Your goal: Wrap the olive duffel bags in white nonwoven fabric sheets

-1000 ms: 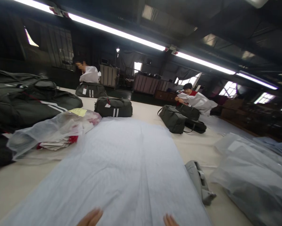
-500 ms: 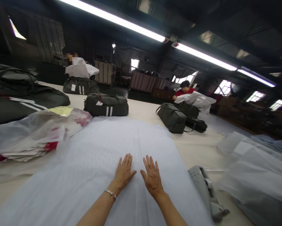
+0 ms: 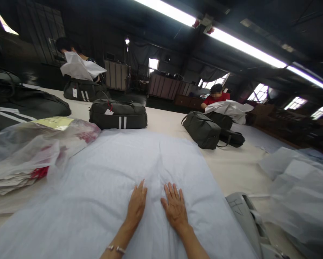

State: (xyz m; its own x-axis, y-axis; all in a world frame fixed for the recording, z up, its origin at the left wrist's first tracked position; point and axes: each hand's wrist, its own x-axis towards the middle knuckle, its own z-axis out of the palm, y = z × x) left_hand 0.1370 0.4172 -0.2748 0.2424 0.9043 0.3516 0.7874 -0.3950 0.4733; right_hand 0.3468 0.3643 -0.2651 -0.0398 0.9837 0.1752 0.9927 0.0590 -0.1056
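A thin, pale blue-white sheet (image 3: 96, 187) lies spread over the table before me, with creases running up its middle. My left hand (image 3: 137, 203) rests on it left of the centre crease, tilted toward its edge, fingers stretched out. To the right of that crease, my right hand (image 3: 175, 207) lies palm down with its fingers spread. Neither hand holds anything. Beyond the sheet's far edge sits a dark green duffel bag (image 3: 118, 115) with two white stripes and a tag.
A clear plastic bag (image 3: 69, 138) of red-and-white tags lies left, near another dark duffel bag (image 3: 28, 104). At right are a grey plastic device (image 3: 243, 212) and translucent plastic sheeting (image 3: 301, 190). Two people work across the table (image 3: 166, 122) among more dark bags (image 3: 203, 129).
My left hand has shifted slightly left and turned more onto its edge; my right hand stays nearly in place. Creases in the sheet look stronger. The view has shifted a little.
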